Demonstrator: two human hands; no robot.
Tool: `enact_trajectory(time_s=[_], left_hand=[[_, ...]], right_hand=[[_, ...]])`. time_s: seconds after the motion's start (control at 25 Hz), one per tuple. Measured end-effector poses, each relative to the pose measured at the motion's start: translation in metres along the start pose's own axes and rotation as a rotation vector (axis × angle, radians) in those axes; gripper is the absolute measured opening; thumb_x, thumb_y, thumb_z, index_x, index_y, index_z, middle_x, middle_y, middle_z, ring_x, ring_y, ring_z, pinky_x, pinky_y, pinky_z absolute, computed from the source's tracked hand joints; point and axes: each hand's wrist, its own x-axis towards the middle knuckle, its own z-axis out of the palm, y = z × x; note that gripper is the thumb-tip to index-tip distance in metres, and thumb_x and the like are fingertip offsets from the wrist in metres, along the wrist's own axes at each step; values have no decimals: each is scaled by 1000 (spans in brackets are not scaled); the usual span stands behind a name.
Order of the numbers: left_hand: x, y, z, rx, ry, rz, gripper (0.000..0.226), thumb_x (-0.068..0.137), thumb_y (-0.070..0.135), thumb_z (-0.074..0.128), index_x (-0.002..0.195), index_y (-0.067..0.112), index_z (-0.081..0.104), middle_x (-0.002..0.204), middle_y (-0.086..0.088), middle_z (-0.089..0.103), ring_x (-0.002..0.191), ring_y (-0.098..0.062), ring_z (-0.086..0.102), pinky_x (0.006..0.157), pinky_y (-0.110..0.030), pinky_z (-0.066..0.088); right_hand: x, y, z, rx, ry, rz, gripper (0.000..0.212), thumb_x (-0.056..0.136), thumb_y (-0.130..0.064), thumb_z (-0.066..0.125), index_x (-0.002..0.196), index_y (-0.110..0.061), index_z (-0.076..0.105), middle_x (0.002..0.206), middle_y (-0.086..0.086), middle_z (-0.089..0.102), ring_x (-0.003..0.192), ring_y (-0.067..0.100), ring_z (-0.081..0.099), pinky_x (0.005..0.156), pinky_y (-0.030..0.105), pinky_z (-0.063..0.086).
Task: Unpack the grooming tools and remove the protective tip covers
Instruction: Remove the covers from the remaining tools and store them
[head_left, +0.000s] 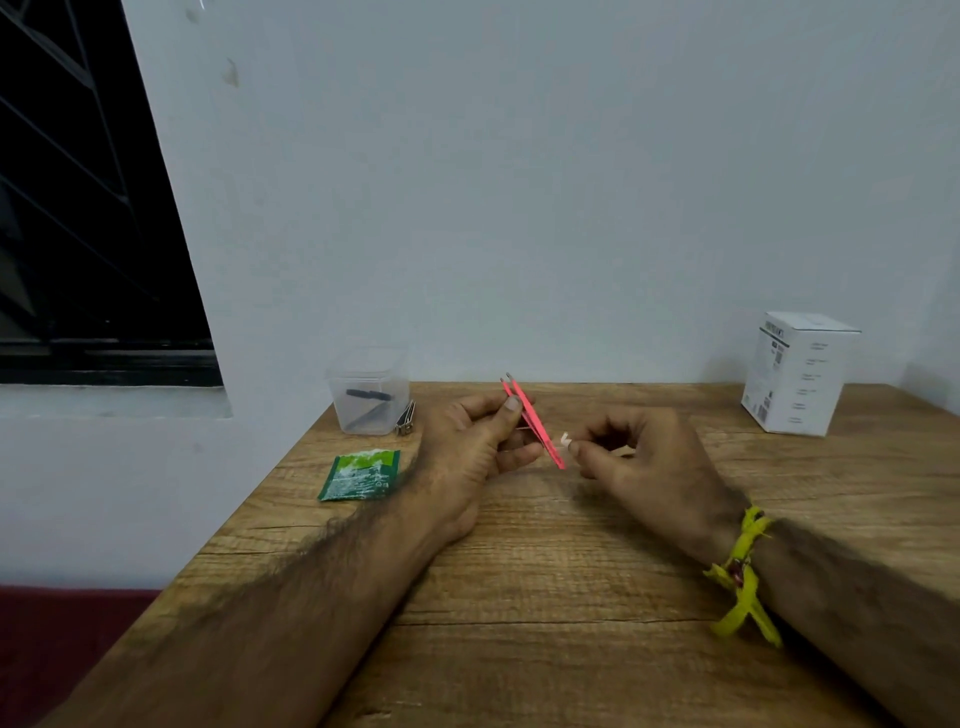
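My left hand (475, 447) holds pink tweezers (535, 423) between thumb and fingers, their bare metal tips pointing up and away. My right hand (639, 462) pinches a small white tip cover (565, 441) just right of the tweezers' lower end, apart from the tips. A clear plastic container (370, 389) with dark tools inside stands at the table's back left. A metal nail clipper (406, 418) leans against the container.
A green sachet (361, 474) lies near the left edge of the wooden table (519, 597). A white cardboard box (797, 371) stands at the back right. The wall runs right behind the table.
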Motion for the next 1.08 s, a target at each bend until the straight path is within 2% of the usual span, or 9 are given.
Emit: enact_trajectory(time_s=[0.08, 0.16, 0.28, 0.44, 0.6, 0.72, 0.84, 0.96, 1.08], left_hand=[[-4, -1, 2, 111, -103, 10, 13, 100, 12, 59, 103, 6, 70, 91, -15, 77, 77, -24, 76, 48, -24, 58], [-8, -2, 4, 174, -185, 13, 15, 101, 15, 58, 110, 8, 68, 89, -14, 76, 77, -28, 76, 48, -26, 58], [-11, -2, 6, 238, -261, -6, 21, 100, 13, 59, 119, 8, 68, 92, -21, 73, 75, -29, 74, 54, -29, 61], [-14, -1, 8, 289, -270, -3, 23, 99, 12, 60, 117, -3, 65, 87, -19, 75, 69, -24, 73, 54, -28, 61], [-14, -1, 7, 299, -253, 24, 22, 98, 10, 62, 114, -4, 66, 91, -23, 75, 71, -26, 74, 55, -31, 62], [-13, -2, 6, 300, -244, 20, 21, 98, 11, 62, 111, -5, 66, 89, -24, 75, 65, -24, 73, 52, -29, 60], [-12, -3, 5, 326, -237, 24, 19, 97, 11, 64, 109, -3, 67, 89, -27, 74, 63, -25, 73, 51, -28, 59], [-12, -4, 7, 339, -188, 56, 14, 95, 12, 67, 104, 2, 70, 88, -23, 75, 64, -22, 74, 52, -26, 59], [-13, -5, 11, 332, -157, 111, 9, 94, 11, 68, 100, 6, 73, 85, -19, 76, 67, -21, 76, 54, -24, 59]], right_hand=[[6, 2, -1, 300, 47, 147, 4, 88, -6, 72, 86, -4, 74, 82, 12, 74, 78, 21, 71, 75, 38, 62], [8, 1, 1, 545, 21, 277, 8, 91, -6, 68, 93, 1, 71, 88, 18, 71, 83, 24, 67, 75, 36, 60], [8, -1, 1, 722, -28, 385, 7, 92, -10, 64, 94, -7, 71, 84, 8, 70, 79, 17, 64, 68, 27, 55], [10, -3, -1, 751, -109, 406, 14, 93, -14, 63, 102, -6, 70, 84, 6, 67, 73, 14, 59, 65, 27, 48], [10, -3, 1, 766, -193, 416, 18, 90, -17, 64, 102, -4, 69, 76, 9, 64, 69, 17, 58, 66, 31, 46], [11, -2, -3, 805, -244, 399, 23, 88, -19, 64, 103, -3, 68, 89, 17, 62, 71, 18, 58, 66, 32, 48], [11, 0, -3, 803, -246, 387, 22, 92, -18, 62, 105, -3, 68, 100, 20, 62, 75, 19, 58, 68, 33, 47], [11, 1, -2, 755, -277, 372, 25, 95, -16, 59, 110, 2, 67, 96, 17, 64, 72, 14, 59, 60, 26, 44], [11, 1, -2, 794, -269, 376, 30, 91, -17, 61, 111, 5, 66, 93, 14, 67, 77, 16, 60, 67, 31, 45]])
